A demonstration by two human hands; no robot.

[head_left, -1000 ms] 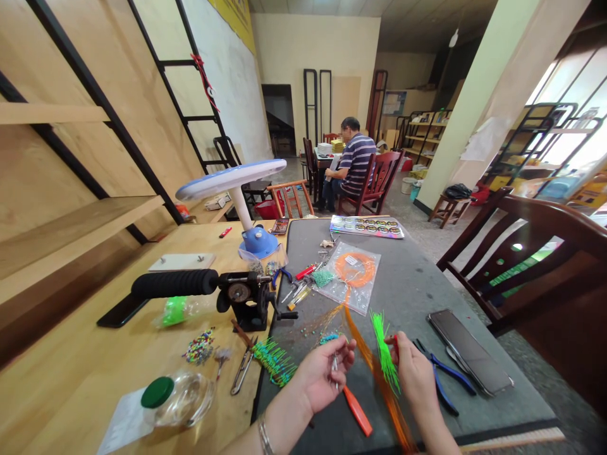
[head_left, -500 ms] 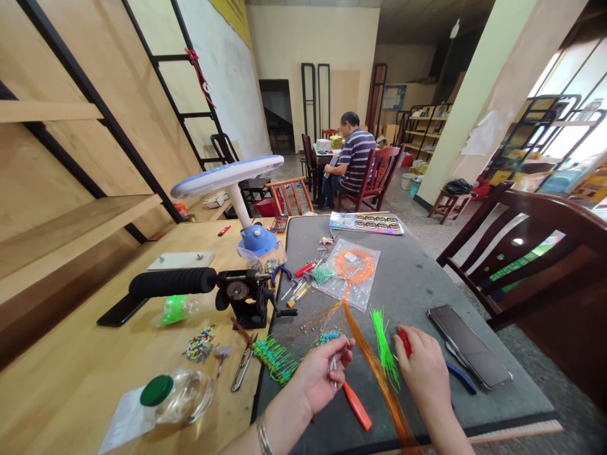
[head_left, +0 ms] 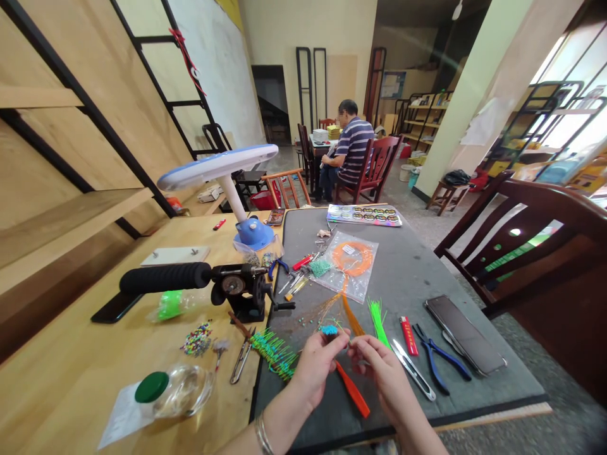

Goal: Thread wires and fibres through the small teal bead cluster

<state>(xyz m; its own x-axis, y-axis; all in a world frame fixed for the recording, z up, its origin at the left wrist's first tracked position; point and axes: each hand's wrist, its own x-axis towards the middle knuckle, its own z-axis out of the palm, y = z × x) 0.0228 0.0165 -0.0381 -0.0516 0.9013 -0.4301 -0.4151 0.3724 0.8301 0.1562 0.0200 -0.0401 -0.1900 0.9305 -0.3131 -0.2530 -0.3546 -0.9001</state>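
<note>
Two bare hands at the near middle of the worktop, over a dark mat, fingertips almost meeting. Left hand: thumb and forefinger pinching a small piece, too fine to identify. Right hand: likewise pinching at that spot, apparently on the same piece. Location of the small piece: between both sets of fingertips, near the orange strands and just beside the turquoise beads. Below the hands: an orange-handled tool, flat on the mat. To the right, on the mat: bright green strands, partly behind the right hand; silver snips, slantwise; a red lighter; blue-handled pliers; a phone. To the left: beaded green strands at the mat's edge; loose multicoloured beads on bare wood; a clear jar with a green lid. Farther back: a black cranked device; a clear bag with an orange coil; a blue-and-white lamp. Beyond the worktop: a seated person in a striped shirt.
</note>
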